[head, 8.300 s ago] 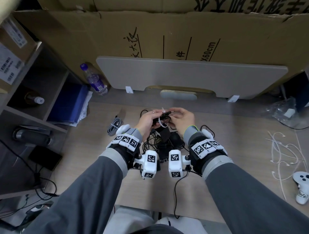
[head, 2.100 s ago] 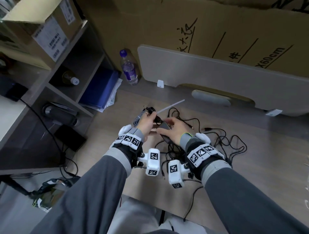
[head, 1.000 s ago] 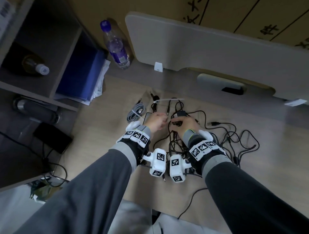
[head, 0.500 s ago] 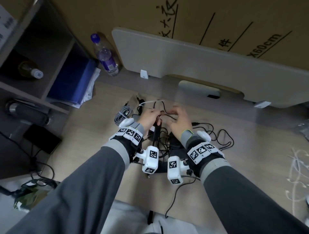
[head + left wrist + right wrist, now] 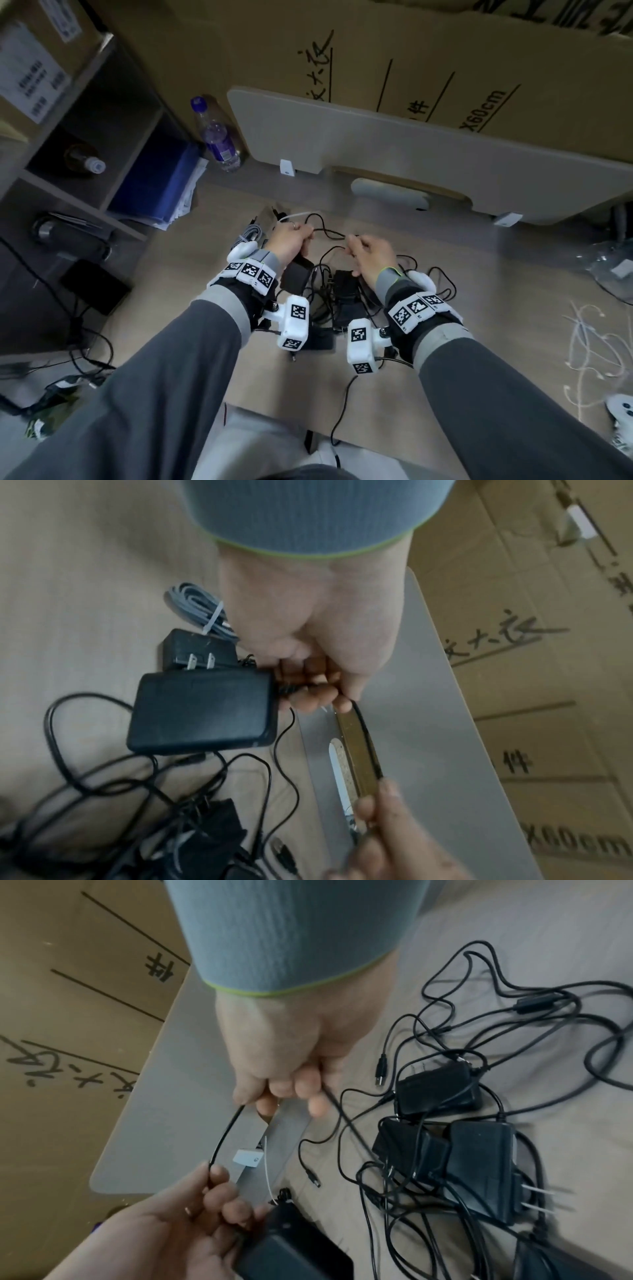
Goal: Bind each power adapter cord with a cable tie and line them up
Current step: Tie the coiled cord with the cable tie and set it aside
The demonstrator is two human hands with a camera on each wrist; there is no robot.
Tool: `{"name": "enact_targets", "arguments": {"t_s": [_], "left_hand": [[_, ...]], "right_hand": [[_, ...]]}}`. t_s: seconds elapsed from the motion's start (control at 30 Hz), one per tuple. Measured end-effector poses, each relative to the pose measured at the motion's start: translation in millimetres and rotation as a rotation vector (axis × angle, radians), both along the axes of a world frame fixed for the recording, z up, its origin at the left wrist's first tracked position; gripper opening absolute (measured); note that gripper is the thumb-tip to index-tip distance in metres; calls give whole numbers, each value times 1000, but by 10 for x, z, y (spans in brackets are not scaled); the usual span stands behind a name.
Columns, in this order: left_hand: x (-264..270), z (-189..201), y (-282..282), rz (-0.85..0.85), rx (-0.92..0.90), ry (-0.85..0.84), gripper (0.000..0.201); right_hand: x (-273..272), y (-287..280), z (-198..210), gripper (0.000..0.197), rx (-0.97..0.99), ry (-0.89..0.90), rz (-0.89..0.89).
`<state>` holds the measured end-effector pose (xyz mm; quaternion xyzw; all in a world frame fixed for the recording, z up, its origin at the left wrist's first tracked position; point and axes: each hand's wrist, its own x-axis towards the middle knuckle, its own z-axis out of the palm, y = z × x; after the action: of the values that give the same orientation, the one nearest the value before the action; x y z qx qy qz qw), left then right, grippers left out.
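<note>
My left hand (image 5: 297, 236) grips the thin black cord (image 5: 329, 233) where it leaves a black power adapter (image 5: 296, 277), which hangs just above the table. In the left wrist view this adapter (image 5: 202, 710) sits below the curled fingers (image 5: 308, 693). My right hand (image 5: 353, 245) pinches the same cord (image 5: 226, 1134) a short way along, so it arcs between both hands. A white cable tie (image 5: 270, 1177) lies by the left hand (image 5: 212, 1199). Several loose adapters (image 5: 479, 1167) with tangled cords lie under the right hand (image 5: 284, 1093). A tied adapter (image 5: 195, 647) and a tied grey cable bundle (image 5: 198, 607) lie to the left.
A grey board (image 5: 411, 144) leans on cardboard boxes behind the table. A water bottle (image 5: 215, 137) stands at the back left beside a shelf unit (image 5: 85, 164). White cords (image 5: 589, 342), a white controller (image 5: 620, 411) and a plastic bag (image 5: 609, 260) lie at the right.
My hands have drawn apart from the pile. The left hand has lifted one adapter, and the right hand now holds its cord stretched out to the right.
</note>
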<state>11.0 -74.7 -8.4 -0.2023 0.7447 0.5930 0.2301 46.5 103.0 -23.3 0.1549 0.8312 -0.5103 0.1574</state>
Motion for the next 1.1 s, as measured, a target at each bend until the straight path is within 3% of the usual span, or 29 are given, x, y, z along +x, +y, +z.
{"name": "enact_targets", "arguments": {"t_s": [0.1,0.2,0.33,0.57,0.7,0.83,0.9,0.97,1.1], "left_hand": [[82,165,99,-179,62,-30,34],[122,260,149,-145,292,-38,24],[65,365,112,-81,471,-71,22],[-110,529,94,5,736,8,28],[-296,533,150,104,620,21,34],[-328,425,128,-82,303,-28,28],[-261,388,75,-246,155,-102,52],[-205,364,20,-362,113,-134,75],[-200,481,-10,-371,264,-172,68]], "right_hand": [[-81,50,90,37,163,83,-13],[-132,33,152,34,265,111,-43],[-107,-70,186,26,166,49,35],[20,-207,95,37,125,-55,75],[95,-302,130,36,260,-100,280],[-69,-442,400,24,343,-63,373],[-146,-442,523,19,304,12,269],[-227,-406,584,25,233,88,110],[-267,-313,548,37,166,103,-118]]}}
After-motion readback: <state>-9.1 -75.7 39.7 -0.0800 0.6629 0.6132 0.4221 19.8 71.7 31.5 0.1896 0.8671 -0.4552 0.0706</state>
